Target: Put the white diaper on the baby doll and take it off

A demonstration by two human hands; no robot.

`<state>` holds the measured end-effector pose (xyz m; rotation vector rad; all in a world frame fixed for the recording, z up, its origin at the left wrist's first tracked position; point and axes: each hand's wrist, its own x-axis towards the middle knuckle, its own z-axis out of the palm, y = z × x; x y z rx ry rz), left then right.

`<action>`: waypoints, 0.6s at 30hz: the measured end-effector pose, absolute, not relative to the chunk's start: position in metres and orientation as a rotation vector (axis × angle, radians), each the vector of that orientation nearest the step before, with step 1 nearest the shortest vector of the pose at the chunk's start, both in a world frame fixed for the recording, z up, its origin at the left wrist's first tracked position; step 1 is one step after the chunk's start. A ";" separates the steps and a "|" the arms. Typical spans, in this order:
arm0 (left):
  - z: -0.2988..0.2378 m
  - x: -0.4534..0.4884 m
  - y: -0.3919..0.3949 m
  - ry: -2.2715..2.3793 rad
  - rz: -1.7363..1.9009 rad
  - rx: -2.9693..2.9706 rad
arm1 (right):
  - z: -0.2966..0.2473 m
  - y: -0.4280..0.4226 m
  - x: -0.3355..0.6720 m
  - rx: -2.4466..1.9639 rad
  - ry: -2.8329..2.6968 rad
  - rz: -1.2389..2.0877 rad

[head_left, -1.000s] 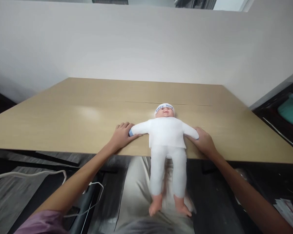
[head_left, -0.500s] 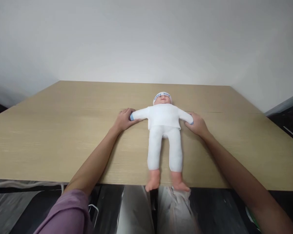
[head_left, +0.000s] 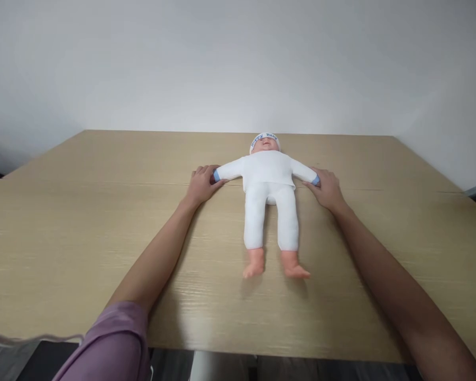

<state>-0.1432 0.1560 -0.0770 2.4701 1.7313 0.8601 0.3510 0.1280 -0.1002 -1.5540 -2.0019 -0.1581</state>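
Observation:
A baby doll [head_left: 268,198] in a white suit and white cap lies on its back on a light wooden table [head_left: 83,227], arms spread, bare feet toward me. My left hand [head_left: 202,183] is closed round the doll's blue-cuffed wrist on the left side. My right hand [head_left: 327,188] grips the other wrist on the right side. Both of my arms reach forward across the table.
A plain white wall [head_left: 238,63] stands behind the table. A thin white cable [head_left: 31,337] runs along the table's near edge at the lower left. A dark floor shows beyond the table's right corner.
The doll has been slid away from me across the table by both hands. Its legs hung over the near edge before; now the whole doll lies on the tabletop.

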 end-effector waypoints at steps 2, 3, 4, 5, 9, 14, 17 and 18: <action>-0.078 -0.144 0.157 1.747 0.834 2.460 | -0.103 0.131 0.353 -1.559 -2.020 -0.139; -0.079 -0.144 0.157 1.757 0.824 2.458 | -0.104 0.131 0.354 -1.563 -2.024 -0.138; -0.079 -0.143 0.156 1.766 0.819 2.459 | -0.104 0.131 0.354 -1.570 -2.024 -0.146; -0.079 -0.143 0.155 1.774 0.819 2.462 | -0.104 0.129 0.353 -1.576 -2.021 -0.158; -0.080 -0.138 0.142 1.818 0.923 2.450 | -0.098 0.108 0.341 -1.581 -1.974 -0.231; -0.072 -0.120 0.092 1.866 1.173 2.331 | -0.085 0.048 0.309 -1.563 -1.787 -0.219; -0.053 -0.107 0.043 1.684 1.366 2.319 | -0.067 -0.009 0.281 -1.492 -1.692 -0.175; -0.046 -0.103 0.022 1.594 1.450 2.304 | -0.061 -0.035 0.272 -1.448 -1.676 -0.162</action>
